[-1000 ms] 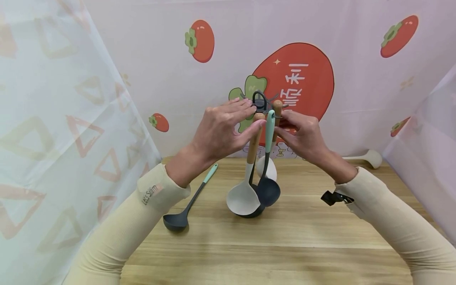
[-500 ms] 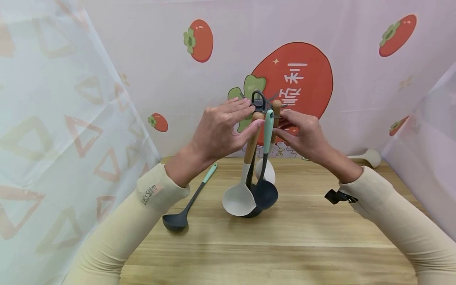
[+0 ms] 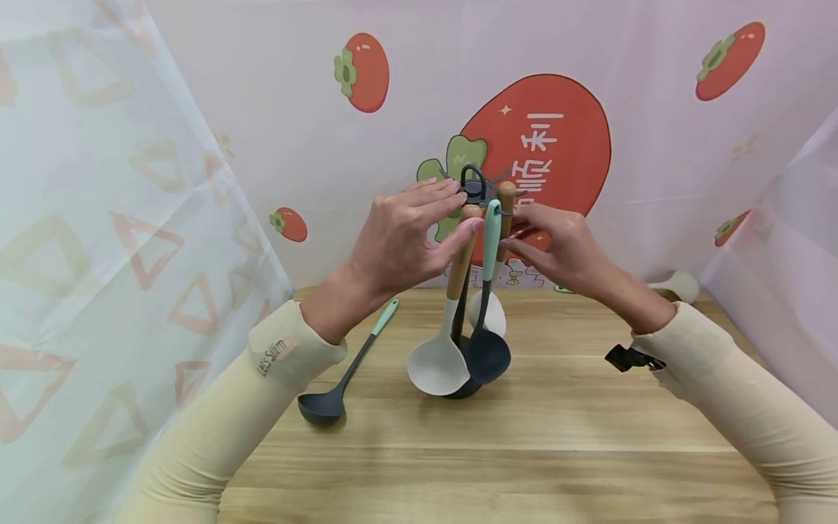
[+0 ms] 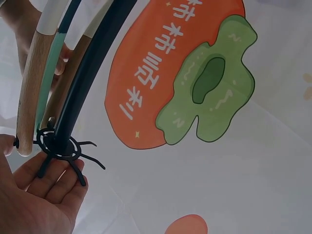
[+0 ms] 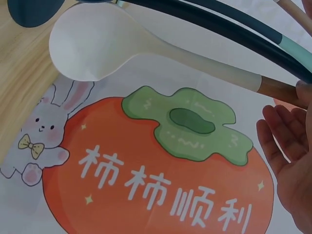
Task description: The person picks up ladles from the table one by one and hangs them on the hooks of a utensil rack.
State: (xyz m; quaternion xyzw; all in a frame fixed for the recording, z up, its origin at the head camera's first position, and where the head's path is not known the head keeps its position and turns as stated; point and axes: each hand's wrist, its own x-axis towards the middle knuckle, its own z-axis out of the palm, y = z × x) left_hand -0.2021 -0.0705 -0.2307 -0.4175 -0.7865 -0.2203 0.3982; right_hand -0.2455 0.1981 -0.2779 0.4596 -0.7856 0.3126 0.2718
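Observation:
A dark utensil stand (image 3: 473, 191) with hooked arms and a loop on top stands mid-table. On its front side hang a white ladle (image 3: 437, 367) with a wooden handle and a dark ladle (image 3: 489, 356) with a mint handle. Behind them is a white spoon (image 5: 97, 44) with a wooden handle. My left hand (image 3: 409, 236) rests its straightened fingers against the stand's top, the thumb at the white ladle's handle end. My right hand (image 3: 556, 240) pinches the white spoon's wooden handle near its upper end, at the hooks. Some right fingertips are hidden behind that handle.
Left of the stand, another dark ladle (image 3: 324, 406) with a mint handle lies on the wooden table (image 3: 524, 480). A pale ladle (image 3: 684, 286) lies at the back right, partly behind my right wrist. Printed cloth walls (image 3: 262, 87) enclose the back and sides.
The white and dark ladles on the stand have swung slightly left. My right wrist and sleeve have shifted a little to the right. The left hand keeps its place on the stand.

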